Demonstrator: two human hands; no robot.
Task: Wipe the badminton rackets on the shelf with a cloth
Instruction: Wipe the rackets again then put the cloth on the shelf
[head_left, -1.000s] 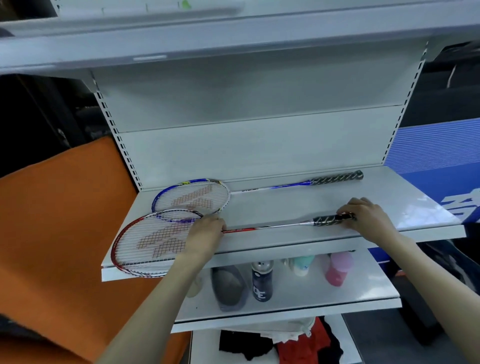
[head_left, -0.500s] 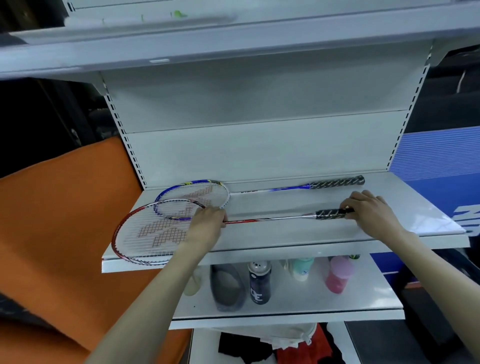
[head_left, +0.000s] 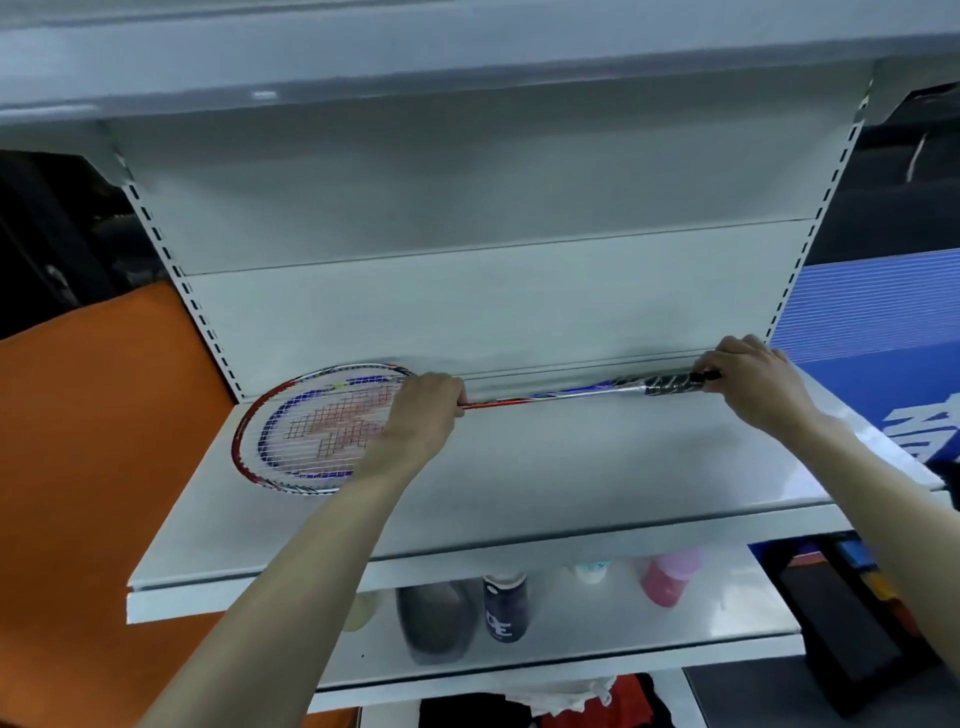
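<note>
Two badminton rackets lie stacked at the back of the white shelf (head_left: 571, 478). The red-framed racket (head_left: 244, 441) is on top, and the blue-framed racket (head_left: 291, 402) shows through its strings beneath. My left hand (head_left: 421, 421) grips the red racket where its head meets the shaft. My right hand (head_left: 758, 384) holds the dark wrapped handle (head_left: 670, 383) at the right end. No cloth is visible.
The lower shelf (head_left: 727, 639) carries a dark bottle (head_left: 506, 608), a grey container (head_left: 436, 623) and a pink cup (head_left: 667, 577). An orange surface (head_left: 93, 441) lies to the left, a blue panel (head_left: 878, 332) to the right. Another shelf hangs overhead.
Both hands carried the red racket from the shelf's front toward the back, onto the blue racket. The camera moved closer.
</note>
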